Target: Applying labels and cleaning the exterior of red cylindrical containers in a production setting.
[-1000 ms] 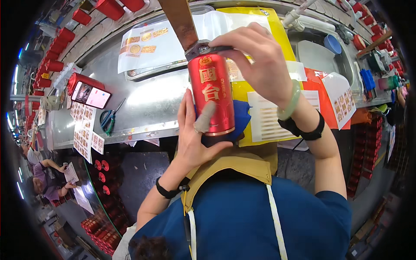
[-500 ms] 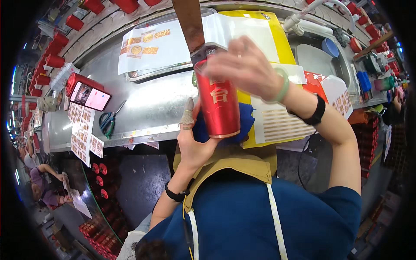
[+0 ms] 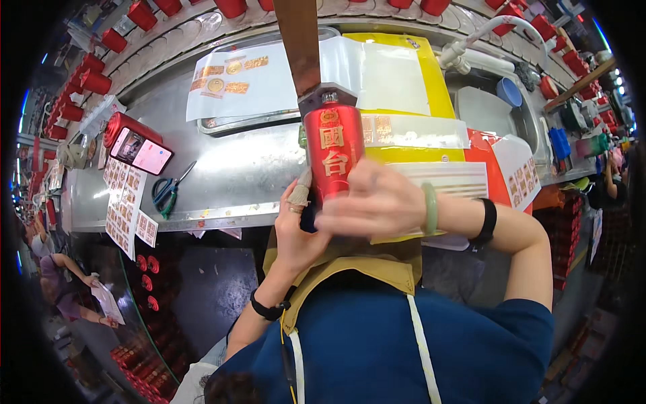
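A shiny red bottle (image 3: 329, 145) with gold characters lies lengthwise before me, its neck end at a metal bracket (image 3: 328, 94) on a brown bar. My left hand (image 3: 296, 232) is wrapped round its lower left side, with a pale cover on one finger. Over the lower right part of the bottle is my right hand (image 3: 380, 202), fingers curled and blurred by motion; whether they grip anything is hidden. White sheets with gold decals (image 3: 235, 84) lie on a metal tray beyond. Beside the bottle, a decal strip (image 3: 417, 130) and a striped sheet (image 3: 464, 176) rest on yellow sheeting (image 3: 441, 74).
Green-handled scissors (image 3: 166, 195) and a phone (image 3: 141, 149) leaning on a red container lie to the left, near hanging decal sheets (image 3: 125, 209). A sink (image 3: 531, 121) with a white pipe is at right. Red cups (image 3: 142, 15) line the far conveyor. Another person works at far left.
My right hand has moved down from the bottle's neck end to its lower part, uncovering the gold characters. My left hand keeps its hold at the lower side.
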Demonstrator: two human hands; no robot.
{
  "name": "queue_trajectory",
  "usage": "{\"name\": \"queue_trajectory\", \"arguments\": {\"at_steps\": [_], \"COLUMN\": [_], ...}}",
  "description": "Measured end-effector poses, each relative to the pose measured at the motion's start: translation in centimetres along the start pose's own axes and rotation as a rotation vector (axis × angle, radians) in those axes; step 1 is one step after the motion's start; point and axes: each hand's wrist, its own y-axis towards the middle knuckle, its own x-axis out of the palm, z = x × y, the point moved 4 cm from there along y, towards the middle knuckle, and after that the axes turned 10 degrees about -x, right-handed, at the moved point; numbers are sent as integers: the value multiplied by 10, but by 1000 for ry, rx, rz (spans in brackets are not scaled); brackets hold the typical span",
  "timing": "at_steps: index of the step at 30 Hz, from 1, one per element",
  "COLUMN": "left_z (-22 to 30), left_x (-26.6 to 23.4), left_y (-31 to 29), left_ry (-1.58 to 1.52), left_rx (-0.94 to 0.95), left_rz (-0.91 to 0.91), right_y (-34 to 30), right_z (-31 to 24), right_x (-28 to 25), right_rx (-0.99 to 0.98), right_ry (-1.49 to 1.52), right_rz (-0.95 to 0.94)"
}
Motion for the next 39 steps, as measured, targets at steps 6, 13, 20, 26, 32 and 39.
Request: {"name": "queue_trajectory", "arguments": {"at_steps": [6, 13, 20, 26, 32, 39], "left_z": [14, 17, -8, -67, -112, -108], "left_x": [-1, -6, -49, -79, -70, -69], "left_y": [0, 3, 50, 183, 245, 236], "left_ry": [-115, -71, -137, 610, 954, 989], "left_rx": [-103, -32, -39, -41, -76, -104], "left_rz": [-11, -17, -172, 59, 39, -39], "right_y": [-11, -84, -86, -64, -60, -75], "right_z": [119, 141, 82, 57, 46, 45], "right_x": [-38, -83, -86, -71, -59, -58], "right_rx": [439, 965, 1139, 1177, 1065, 1136], "right_ry": [-350, -43, 193, 177, 207, 223], "right_rz": [95, 297, 339, 252, 236, 228]}}
